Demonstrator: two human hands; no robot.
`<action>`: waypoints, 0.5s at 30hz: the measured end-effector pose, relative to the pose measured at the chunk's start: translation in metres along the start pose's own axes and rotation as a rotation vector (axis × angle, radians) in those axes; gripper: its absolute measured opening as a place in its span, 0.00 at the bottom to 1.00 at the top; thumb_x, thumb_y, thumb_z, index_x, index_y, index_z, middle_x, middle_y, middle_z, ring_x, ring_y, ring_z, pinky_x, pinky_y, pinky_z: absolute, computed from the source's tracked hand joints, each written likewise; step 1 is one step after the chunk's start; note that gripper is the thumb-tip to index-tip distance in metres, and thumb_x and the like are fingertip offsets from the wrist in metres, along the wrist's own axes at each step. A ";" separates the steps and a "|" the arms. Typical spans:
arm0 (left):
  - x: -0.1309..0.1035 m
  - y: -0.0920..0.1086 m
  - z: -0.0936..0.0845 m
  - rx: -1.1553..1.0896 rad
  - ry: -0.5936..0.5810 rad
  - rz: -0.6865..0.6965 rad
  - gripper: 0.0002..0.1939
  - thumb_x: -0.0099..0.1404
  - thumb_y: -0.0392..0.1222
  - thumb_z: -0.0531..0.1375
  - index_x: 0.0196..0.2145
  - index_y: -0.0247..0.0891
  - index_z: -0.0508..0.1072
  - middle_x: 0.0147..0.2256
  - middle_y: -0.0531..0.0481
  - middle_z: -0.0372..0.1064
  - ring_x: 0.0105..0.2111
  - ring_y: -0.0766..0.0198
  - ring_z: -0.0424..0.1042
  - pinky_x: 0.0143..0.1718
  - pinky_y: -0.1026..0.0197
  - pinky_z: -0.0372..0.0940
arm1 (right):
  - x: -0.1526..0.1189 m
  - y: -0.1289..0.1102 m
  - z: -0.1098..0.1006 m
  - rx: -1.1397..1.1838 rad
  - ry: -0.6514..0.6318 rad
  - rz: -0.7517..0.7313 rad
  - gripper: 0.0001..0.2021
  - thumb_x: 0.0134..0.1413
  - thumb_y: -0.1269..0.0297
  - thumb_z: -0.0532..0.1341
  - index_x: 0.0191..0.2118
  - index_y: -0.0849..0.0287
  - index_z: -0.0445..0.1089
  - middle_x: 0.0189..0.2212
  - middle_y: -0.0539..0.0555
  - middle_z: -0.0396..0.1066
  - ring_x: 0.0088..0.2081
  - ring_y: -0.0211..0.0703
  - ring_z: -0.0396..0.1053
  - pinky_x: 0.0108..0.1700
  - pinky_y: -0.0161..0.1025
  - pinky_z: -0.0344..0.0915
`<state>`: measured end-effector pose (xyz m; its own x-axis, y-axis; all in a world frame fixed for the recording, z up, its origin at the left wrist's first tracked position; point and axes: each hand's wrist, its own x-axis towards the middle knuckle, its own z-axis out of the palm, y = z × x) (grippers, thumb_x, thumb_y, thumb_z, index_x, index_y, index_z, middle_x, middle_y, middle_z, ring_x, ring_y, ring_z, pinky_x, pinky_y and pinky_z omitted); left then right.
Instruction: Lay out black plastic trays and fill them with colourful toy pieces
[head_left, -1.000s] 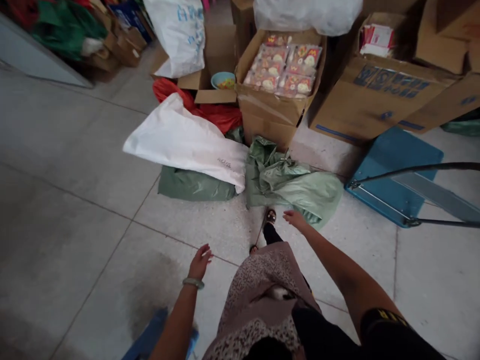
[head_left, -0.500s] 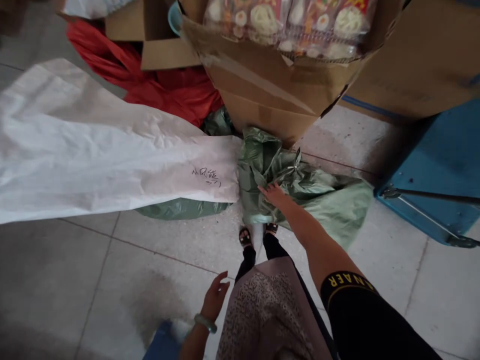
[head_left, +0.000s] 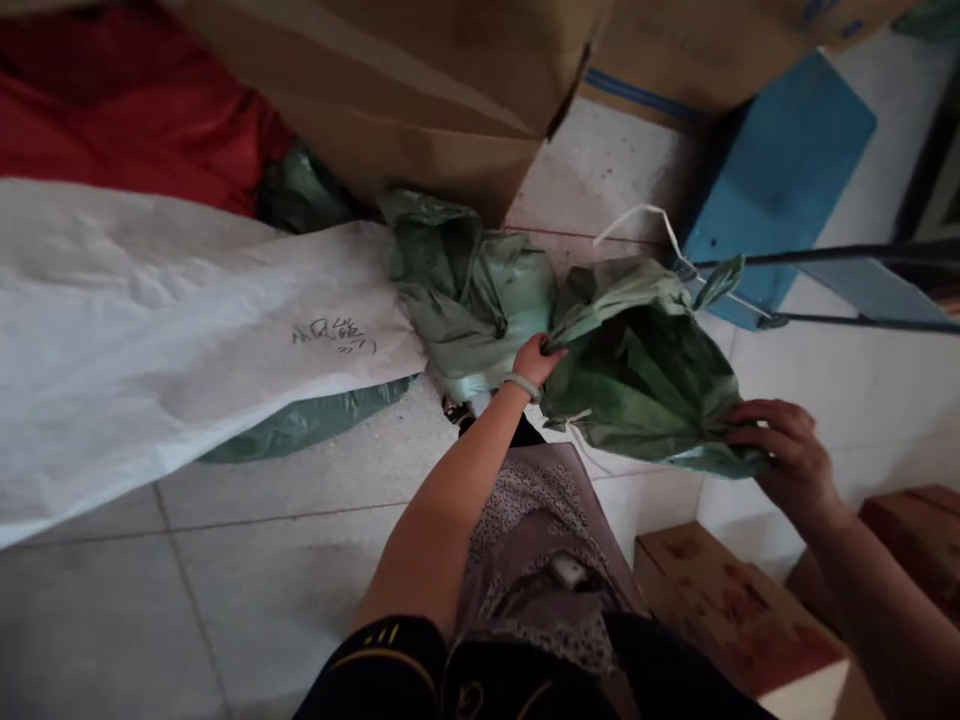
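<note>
A green plastic bag (head_left: 645,380) hangs between my two hands with its mouth spread open. My left hand (head_left: 536,362), with a bangle on the wrist, pinches the bag's rim on the left. On the right side, my right hand (head_left: 787,445) grips the opposite edge. White string dangles from the bag near each side of its mouth. Another green bag (head_left: 472,290) lies on the floor to the left, against a long white sack (head_left: 187,330) with handwriting on it.
Large cardboard boxes (head_left: 450,160) stand at the top, beside red plastic (head_left: 135,110). A blue folding piece with metal legs (head_left: 780,180) is at the upper right. Printed cartons (head_left: 727,610) sit at the lower right. More green plastic (head_left: 315,420) shows under the white sack.
My left hand has come up from near my apron to the bag. Both hands now hold a green bag, lifted and opened, further right. The view has shifted right.
</note>
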<state>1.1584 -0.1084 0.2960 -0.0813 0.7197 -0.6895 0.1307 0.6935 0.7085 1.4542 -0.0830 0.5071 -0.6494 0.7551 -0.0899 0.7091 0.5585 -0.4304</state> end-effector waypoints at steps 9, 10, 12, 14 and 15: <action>-0.018 0.108 -0.048 0.262 0.010 0.491 0.14 0.65 0.50 0.59 0.36 0.35 0.71 0.33 0.48 0.73 0.37 0.60 0.73 0.44 0.58 0.67 | -0.034 0.003 -0.033 0.073 0.311 0.173 0.07 0.54 0.73 0.62 0.31 0.52 0.70 0.35 0.55 0.73 0.45 0.46 0.69 0.45 0.46 0.65; -0.022 0.112 -0.047 0.297 -0.028 0.498 0.15 0.65 0.51 0.58 0.36 0.35 0.72 0.32 0.48 0.73 0.37 0.60 0.73 0.43 0.59 0.67 | -0.039 0.004 -0.032 0.079 0.285 0.163 0.07 0.55 0.73 0.61 0.32 0.52 0.70 0.36 0.55 0.74 0.45 0.47 0.69 0.44 0.46 0.65; -0.028 0.117 -0.040 0.327 -0.061 0.503 0.17 0.67 0.53 0.56 0.36 0.35 0.72 0.33 0.47 0.74 0.37 0.59 0.74 0.42 0.59 0.68 | -0.048 0.006 -0.031 0.096 0.236 0.171 0.07 0.57 0.72 0.59 0.34 0.51 0.71 0.37 0.55 0.75 0.46 0.47 0.69 0.45 0.47 0.66; -0.033 0.119 -0.030 0.315 -0.043 0.503 0.19 0.69 0.54 0.52 0.39 0.35 0.72 0.35 0.46 0.75 0.38 0.59 0.74 0.43 0.58 0.68 | -0.057 0.009 -0.031 0.123 0.281 0.235 0.07 0.57 0.71 0.60 0.34 0.50 0.72 0.38 0.55 0.75 0.46 0.48 0.70 0.45 0.48 0.66; -0.035 0.121 -0.026 0.301 -0.029 0.507 0.20 0.69 0.55 0.51 0.40 0.34 0.72 0.36 0.46 0.75 0.39 0.59 0.74 0.44 0.58 0.68 | -0.061 0.012 -0.032 0.130 0.339 0.283 0.06 0.56 0.69 0.62 0.33 0.49 0.72 0.38 0.55 0.75 0.45 0.48 0.70 0.46 0.49 0.66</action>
<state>1.1518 -0.0495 0.4096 0.0913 0.9549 -0.2827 0.4215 0.2201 0.8797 1.5112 -0.1117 0.5358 -0.2934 0.9534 0.0696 0.7910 0.2830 -0.5424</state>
